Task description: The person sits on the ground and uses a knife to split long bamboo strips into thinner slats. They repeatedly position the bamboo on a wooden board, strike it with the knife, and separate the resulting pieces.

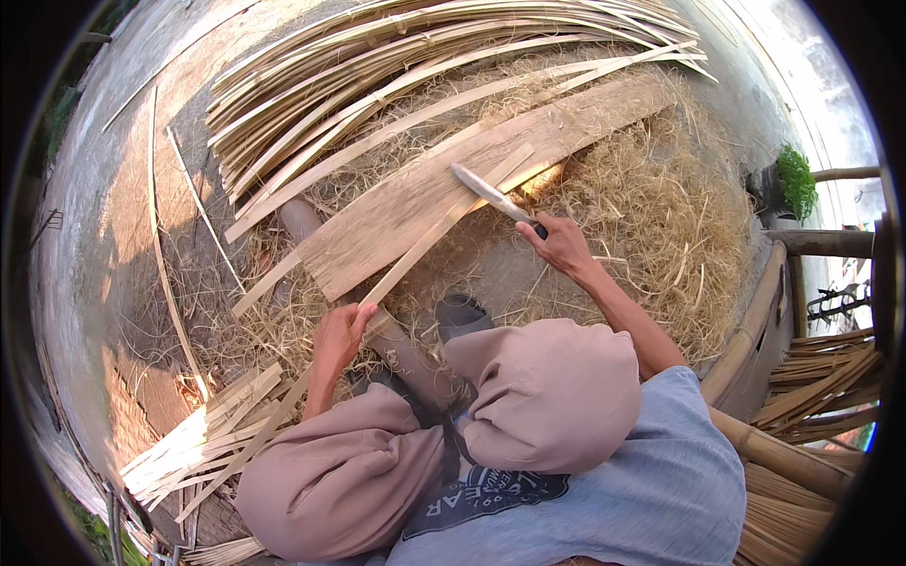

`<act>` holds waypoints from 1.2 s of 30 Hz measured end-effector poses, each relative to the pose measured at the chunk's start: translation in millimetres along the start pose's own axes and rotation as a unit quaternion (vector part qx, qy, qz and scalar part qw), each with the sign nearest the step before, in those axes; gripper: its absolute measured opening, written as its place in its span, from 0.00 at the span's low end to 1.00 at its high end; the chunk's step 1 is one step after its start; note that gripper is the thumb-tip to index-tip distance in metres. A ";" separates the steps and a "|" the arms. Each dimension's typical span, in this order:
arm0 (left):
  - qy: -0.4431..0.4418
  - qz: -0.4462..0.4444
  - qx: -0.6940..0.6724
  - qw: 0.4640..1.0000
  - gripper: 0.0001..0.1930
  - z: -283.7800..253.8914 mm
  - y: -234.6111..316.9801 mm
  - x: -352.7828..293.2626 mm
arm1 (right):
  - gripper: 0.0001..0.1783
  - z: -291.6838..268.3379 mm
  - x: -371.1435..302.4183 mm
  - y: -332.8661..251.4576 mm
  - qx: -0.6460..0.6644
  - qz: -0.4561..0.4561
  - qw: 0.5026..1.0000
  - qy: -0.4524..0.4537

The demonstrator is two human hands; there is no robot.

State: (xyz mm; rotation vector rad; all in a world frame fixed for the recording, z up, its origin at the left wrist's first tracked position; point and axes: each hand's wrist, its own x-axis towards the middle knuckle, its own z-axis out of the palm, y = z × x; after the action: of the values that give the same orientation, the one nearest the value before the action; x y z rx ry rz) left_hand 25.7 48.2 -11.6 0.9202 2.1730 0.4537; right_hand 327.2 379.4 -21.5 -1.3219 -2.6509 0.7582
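Note:
My left hand (342, 338) is closed around a long, pale bamboo strip (422, 245), which slants up to the right across a wooden plank (377, 226). My right hand (559, 243) grips the dark handle of a knife (491, 193). Its broad grey blade points up and to the left, lying over the strip near the plank's right-hand edge. Whether the blade's edge touches the strip, I cannot tell. The strip's other end runs down to the left, past my left hand and beside my knee.
A large bundle of bamboo strips (377, 85) lies beyond the plank. More strips (212, 429) are piled at the lower left. Curly shavings (651, 236) cover the ground on the right. A round log (415, 363) lies under the plank, and bamboo poles (783, 453) stand at the right.

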 end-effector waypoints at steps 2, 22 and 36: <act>0.009 0.011 0.015 1.000 0.30 -4.8 -0.4 -2.8 | 0.37 19.1 -10.5 -8.4 -0.012 -0.058 0.998 0.022; 0.142 0.077 0.119 0.980 0.22 20.0 8.2 -13.0 | 0.38 -24.6 39.2 38.9 0.015 0.126 0.985 0.114; 0.156 0.093 0.037 0.983 0.20 17.6 9.9 -1.6 | 0.31 84.6 -71.0 -82.4 0.086 -0.106 0.989 0.060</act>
State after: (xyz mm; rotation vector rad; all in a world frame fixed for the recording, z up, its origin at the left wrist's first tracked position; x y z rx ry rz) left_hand 44.1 54.5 -17.3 1.1652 2.4068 0.6478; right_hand 287.2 250.0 -47.0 -0.9930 -2.5138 0.8265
